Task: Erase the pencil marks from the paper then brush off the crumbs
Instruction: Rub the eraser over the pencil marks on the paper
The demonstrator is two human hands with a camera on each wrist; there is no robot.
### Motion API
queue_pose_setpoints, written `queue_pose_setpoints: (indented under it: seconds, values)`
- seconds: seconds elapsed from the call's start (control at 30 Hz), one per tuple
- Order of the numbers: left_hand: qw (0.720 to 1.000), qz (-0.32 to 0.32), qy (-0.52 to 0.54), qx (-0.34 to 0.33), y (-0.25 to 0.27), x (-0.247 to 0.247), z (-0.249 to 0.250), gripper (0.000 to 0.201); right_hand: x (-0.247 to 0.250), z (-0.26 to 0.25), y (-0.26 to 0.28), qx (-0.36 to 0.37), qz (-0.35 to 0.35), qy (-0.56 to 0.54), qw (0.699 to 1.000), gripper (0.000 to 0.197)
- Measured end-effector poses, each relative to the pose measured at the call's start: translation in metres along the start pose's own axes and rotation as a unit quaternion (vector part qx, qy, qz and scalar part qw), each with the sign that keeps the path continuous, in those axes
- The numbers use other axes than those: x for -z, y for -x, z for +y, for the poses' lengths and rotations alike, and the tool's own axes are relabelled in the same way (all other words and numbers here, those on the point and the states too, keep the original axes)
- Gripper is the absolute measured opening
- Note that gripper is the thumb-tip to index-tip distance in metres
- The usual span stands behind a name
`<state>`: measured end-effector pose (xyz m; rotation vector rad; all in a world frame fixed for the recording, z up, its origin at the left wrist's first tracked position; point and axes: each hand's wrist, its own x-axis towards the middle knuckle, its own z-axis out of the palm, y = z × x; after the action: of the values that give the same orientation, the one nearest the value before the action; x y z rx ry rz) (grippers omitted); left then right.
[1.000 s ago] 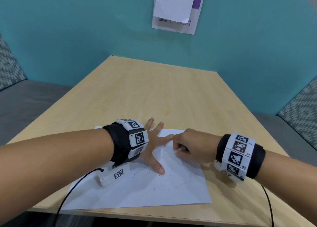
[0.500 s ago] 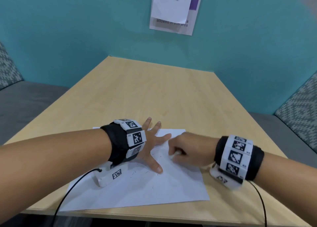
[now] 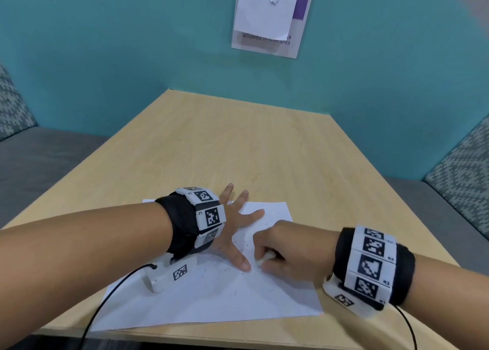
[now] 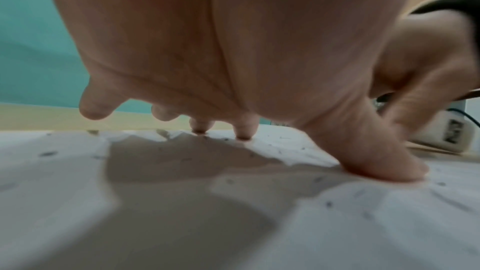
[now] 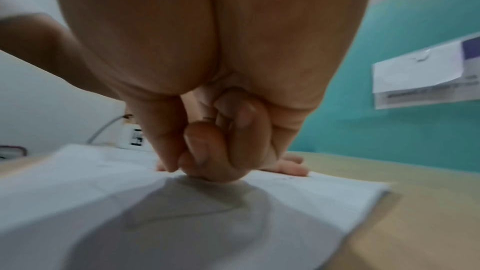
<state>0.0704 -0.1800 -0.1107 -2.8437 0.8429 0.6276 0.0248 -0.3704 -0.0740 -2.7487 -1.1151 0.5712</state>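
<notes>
- The paper [image 3: 211,296] lies flat on the near part of the desk [image 3: 238,151], its near edge close to the desk's front edge.
- The left hand [image 3: 232,233] is spread on the paper with straight, splayed fingers; the thumb [image 4: 376,161] and two fingertips press the sheet, while the palm arches above it and the outer fingers reach past the far edge over the desk.
- The right hand [image 3: 288,246] is curled into a loose fist just beside the left thumb, its fingers bunched down onto the paper.
- A small white eraser [image 3: 267,257] shows between the right thumb and fingers in the head view, pinched there and touching the sheet; the right wrist view hides it behind the fingers [image 5: 205,151].
- Dark crumbs [image 4: 328,204] are scattered over the paper, mostly around and under the left hand.
- A faint pencil line [image 5: 182,215] remains on the sheet in the shadow below the right hand.
- Both wrists carry black bands with white marker blocks; the left one's white camera unit [image 3: 169,275] rests on the paper, with a black cable [image 3: 105,302] running off the near edge.
- A sign [image 3: 270,19] partly covered by a white sheet hangs on the teal wall [image 3: 105,45] behind the desk.
- Grey benches flank the desk.
</notes>
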Motion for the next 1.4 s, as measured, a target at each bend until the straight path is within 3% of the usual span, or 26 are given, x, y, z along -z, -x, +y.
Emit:
queue_pose_setpoints:
  seconds: [0.2,0.33,0.47,0.57,0.7,0.87,1.0,1.13,1.2,1.3,1.4]
  values:
    - [1.000,0.011,0.008,-0.001,0.000,-0.004,-0.004,0.121,0.023,0.046,-0.007,-0.094,0.031,0.007,0.995,0.014]
    - [1.000,-0.002,-0.027,-0.006,0.001,0.009,0.005,0.121,0.020,0.051,-0.007,-0.106,0.041,-0.001,0.994,0.014]
    - [0.998,-0.011,0.005,-0.060,-0.008,0.018,0.020,0.119,0.024,0.046,-0.007,-0.124,0.032,0.017,0.992,0.005]
    - [0.996,-0.010,0.037,-0.076,-0.014,0.014,0.022,0.116,0.022,0.034,-0.002,-0.107,0.011,0.011,0.994,0.004]
    - [0.997,-0.011,0.019,-0.074,-0.016,0.012,0.018,0.115,0.009,0.006,0.010,-0.022,-0.043,-0.007,0.999,0.009]
    - [0.997,-0.001,0.013,-0.074,-0.015,0.011,0.020,0.116,0.029,0.041,0.003,-0.108,0.005,0.014,0.994,0.013]
    - [0.997,0.012,0.023,-0.076,-0.016,0.009,0.019,0.117,0.010,0.016,0.007,-0.032,-0.035,-0.009,0.999,0.013]
    - [0.998,0.005,0.012,-0.063,-0.018,0.007,0.015,0.120,0.031,0.044,0.001,-0.104,-0.004,0.018,0.994,0.009]
    - [0.998,0.007,0.011,-0.064,-0.016,0.008,0.018,0.119,0.028,0.042,0.001,-0.098,0.004,0.020,0.995,0.012]
    - [0.998,0.013,0.015,-0.067,-0.013,0.011,0.021,0.117,0.012,0.020,0.008,-0.038,-0.040,0.001,0.999,0.011]
    - [0.998,0.004,0.010,-0.066,-0.016,0.011,0.019,0.122,0.024,0.037,0.005,-0.081,-0.008,0.003,0.997,0.007]
